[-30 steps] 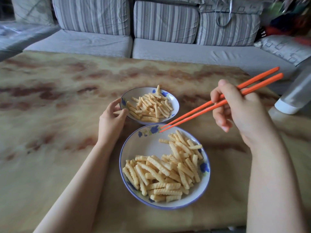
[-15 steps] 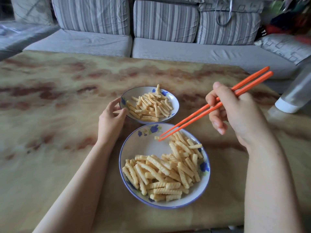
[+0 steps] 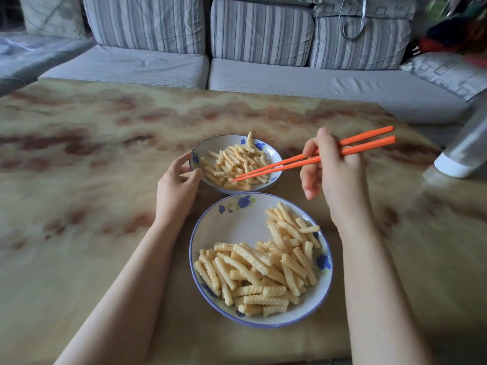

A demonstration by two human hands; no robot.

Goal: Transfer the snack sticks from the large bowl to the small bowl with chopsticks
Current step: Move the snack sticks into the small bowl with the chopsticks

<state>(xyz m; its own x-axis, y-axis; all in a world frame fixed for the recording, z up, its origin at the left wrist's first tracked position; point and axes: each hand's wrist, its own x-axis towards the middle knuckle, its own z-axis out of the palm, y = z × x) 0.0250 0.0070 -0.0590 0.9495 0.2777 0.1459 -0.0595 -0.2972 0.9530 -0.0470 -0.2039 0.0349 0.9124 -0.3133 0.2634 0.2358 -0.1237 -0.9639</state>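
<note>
Container (image 3: 465,151) right of chopsticks (image 3: 369,146) (sofa (image 3: 290,80) behind)

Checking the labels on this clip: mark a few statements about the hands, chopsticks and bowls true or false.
1. The right hand holds the chopsticks. True.
2. The large bowl and the small bowl both hold snack sticks. True.
3. The chopstick tips are over the large bowl. False: they are over the small bowl.
4. The left hand hangs free, touching nothing. False: it grips the small bowl's rim.
</note>
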